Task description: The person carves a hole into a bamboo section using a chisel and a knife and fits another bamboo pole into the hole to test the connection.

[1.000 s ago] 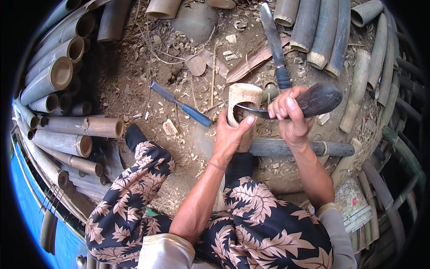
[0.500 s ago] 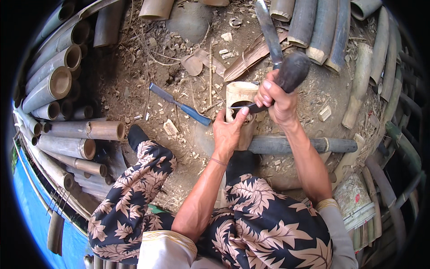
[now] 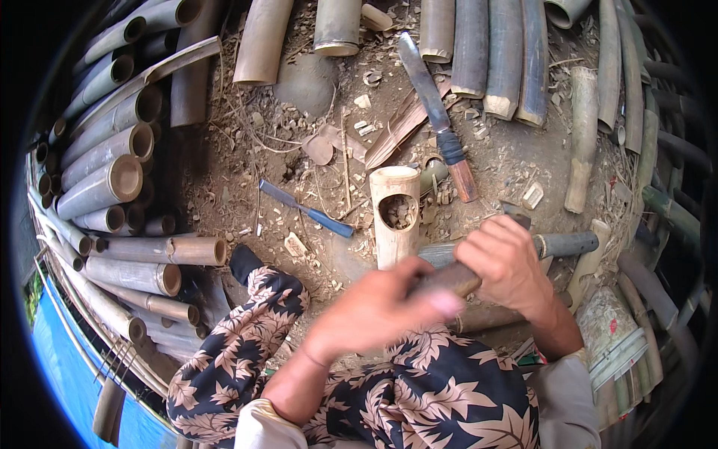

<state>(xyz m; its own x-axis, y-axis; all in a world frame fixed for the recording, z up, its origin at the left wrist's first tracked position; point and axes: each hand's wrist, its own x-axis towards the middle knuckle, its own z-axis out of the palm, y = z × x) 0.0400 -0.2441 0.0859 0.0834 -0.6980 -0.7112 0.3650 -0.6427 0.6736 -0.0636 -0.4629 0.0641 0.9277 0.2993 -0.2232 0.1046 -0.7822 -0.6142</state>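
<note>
A short pale bamboo piece (image 3: 395, 217) with an oval hole cut in its side lies on the dirt in front of me, and neither hand touches it. Just below it, my right hand (image 3: 510, 267) grips a dark brown wooden tool (image 3: 452, 280). My left hand (image 3: 378, 308), blurred, curls over the near end of the same tool. Both hands are above my knees in flowered trousers (image 3: 419, 389). A dark bamboo pole (image 3: 565, 244) runs sideways under my right hand.
A long knife (image 3: 437, 112) with a blue and brown handle lies beyond the bamboo piece, and a blue-handled chisel (image 3: 308, 209) lies to its left. Bamboo tubes (image 3: 112, 187) are stacked at the left, split bamboo (image 3: 508, 60) along the top and right. Chips litter the dirt.
Both hands have drawn back from the holed bamboo piece toward my body. My left hand has let go of the piece and moved onto the tool, which has left the hole.
</note>
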